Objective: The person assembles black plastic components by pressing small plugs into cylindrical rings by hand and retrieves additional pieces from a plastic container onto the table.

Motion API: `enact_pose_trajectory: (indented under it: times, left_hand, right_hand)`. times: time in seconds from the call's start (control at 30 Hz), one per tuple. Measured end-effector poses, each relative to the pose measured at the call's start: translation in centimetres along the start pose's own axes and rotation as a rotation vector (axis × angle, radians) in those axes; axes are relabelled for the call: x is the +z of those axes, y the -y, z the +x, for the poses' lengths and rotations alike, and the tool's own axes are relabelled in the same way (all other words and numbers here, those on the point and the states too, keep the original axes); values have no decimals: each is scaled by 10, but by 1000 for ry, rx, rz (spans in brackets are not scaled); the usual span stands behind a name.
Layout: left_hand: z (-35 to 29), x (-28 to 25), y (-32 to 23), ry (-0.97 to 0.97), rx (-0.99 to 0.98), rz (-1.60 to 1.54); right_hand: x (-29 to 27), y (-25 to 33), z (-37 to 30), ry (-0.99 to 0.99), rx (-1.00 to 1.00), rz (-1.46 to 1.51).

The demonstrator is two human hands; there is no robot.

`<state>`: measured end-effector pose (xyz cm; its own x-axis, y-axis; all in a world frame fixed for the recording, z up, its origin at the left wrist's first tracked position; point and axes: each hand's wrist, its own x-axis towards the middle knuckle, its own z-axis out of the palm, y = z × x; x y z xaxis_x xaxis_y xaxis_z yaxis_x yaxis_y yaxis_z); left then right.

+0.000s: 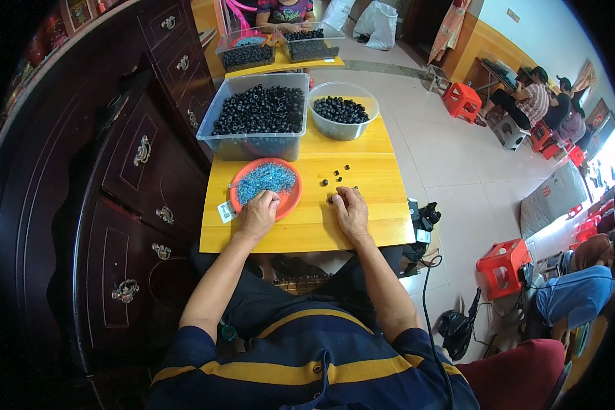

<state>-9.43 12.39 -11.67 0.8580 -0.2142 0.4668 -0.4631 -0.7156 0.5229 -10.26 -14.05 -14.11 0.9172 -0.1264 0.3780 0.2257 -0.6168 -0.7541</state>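
My left hand (258,214) sits at the near rim of the orange plate (288,199), fingers curled down into the heap of small blue pieces (266,178) piled on it. Whether those fingers are pinched on a piece or just resting in the heap, I cannot tell; the knuckles hide the tips. My right hand (351,212) lies flat-ish on the yellow table (362,174), just right of centre frame, fingertips bunched together over a small black ring (331,199) at their tips. It looks closed on that ring, though the part is tiny.

A few more loose black rings (336,174) are scattered on the bare table just above my right hand, apart from one another. Further up the frame, the big clear tub (256,145) stands full of black rings, and just beside it on the right the round clear bowl (342,128) holds a shallower load of the same. A white tag (226,211) lies at the left edge of the table, touching the plate's rim.

Down the left of the frame runs the dark wooden cabinet (126,198) with its brass handles, hard against the table. On the right, red stools (501,266) stand on the pale floor.
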Motion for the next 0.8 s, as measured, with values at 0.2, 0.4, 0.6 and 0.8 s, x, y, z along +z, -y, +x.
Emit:
enact_pose_trajectory:
  times: [0.2,0.4,0.6,0.8]
  left_hand:
    - [1,0,6,-9,17,-76]
    - [1,1,3,-57,17,-58]
    - [1,3,-7,-28,13,-96]
    - [16,-3,-68,99,9,-218]
  right_hand:
    - [2,0,1,-28,-26,56]
    - [1,-2,1,-21,-8,70]
    - [-3,-2,-1,7,-17,101]
    - [2,-2,-24,41,153,463]
